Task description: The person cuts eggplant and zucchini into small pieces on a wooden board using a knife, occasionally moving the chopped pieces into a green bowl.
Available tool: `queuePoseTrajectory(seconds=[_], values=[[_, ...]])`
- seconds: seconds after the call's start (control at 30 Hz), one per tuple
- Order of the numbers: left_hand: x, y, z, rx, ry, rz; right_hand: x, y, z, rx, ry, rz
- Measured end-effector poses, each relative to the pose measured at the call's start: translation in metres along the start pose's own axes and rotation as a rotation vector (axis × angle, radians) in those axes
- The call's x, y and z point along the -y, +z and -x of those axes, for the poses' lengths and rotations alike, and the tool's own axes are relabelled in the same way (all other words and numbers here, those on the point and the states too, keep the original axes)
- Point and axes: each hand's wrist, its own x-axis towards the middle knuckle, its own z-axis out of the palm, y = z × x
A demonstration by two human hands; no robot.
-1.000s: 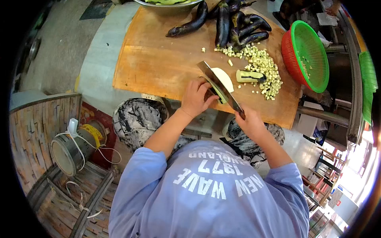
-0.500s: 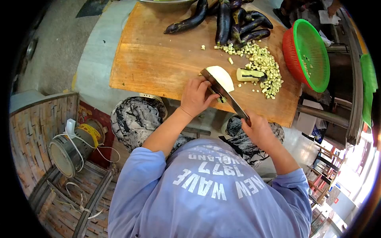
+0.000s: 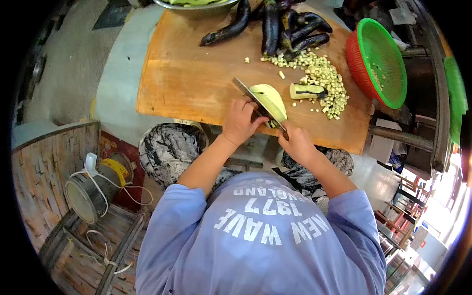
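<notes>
My right hand [image 3: 298, 143] is closed round the handle of a kitchen knife [image 3: 256, 102], whose long blade slants up to the left over the front of a wooden board [image 3: 177, 73]. Against the blade's near side, my left hand [image 3: 239, 120] has its fingers bent, pressing on a piece of eggplant [image 3: 270, 124] that is mostly hidden. Pale eggplant slices [image 3: 270, 97] lean in a fan on the blade's far side. To their right lies a peeled eggplant chunk [image 3: 304, 91] with a dark strip of skin, beside a heap of diced eggplant [image 3: 324, 76].
Several whole dark eggplants [image 3: 270, 29] lie at the board's back. A metal bowl [image 3: 196, 7] with green contents stands at the back left. On the right, a green colander [image 3: 364, 37] sits in a red basket [image 3: 354, 56]. My knees are beneath the board's front edge.
My right hand and the knife have shifted left, with the tip further up the board. The slices beyond the blade now look more fanned out. My left hand has stayed nearly in place.
</notes>
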Motion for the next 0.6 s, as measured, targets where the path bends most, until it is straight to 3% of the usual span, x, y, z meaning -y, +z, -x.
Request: queuePoseTrajectory(seconds=[0.27, 0.47, 0.57, 0.6], values=[[0.002, -0.001, 0.000, -0.020, 0.046, -0.074, -0.002, 0.005, -0.005, 0.087, -0.074, -0.148], [0.006, 0.003, 0.001, 0.095, -0.033, -0.119, -0.011, 0.013, 0.002, -0.069, -0.149, -0.156], [0.014, 0.008, 0.003, 0.125, -0.060, 0.048, -0.004, 0.000, 0.025, -0.052, -0.079, -0.195], [-0.005, -0.006, -0.015, 0.266, -0.037, -0.106, -0.009, -0.002, 0.032, -0.102, -0.086, -0.209]])
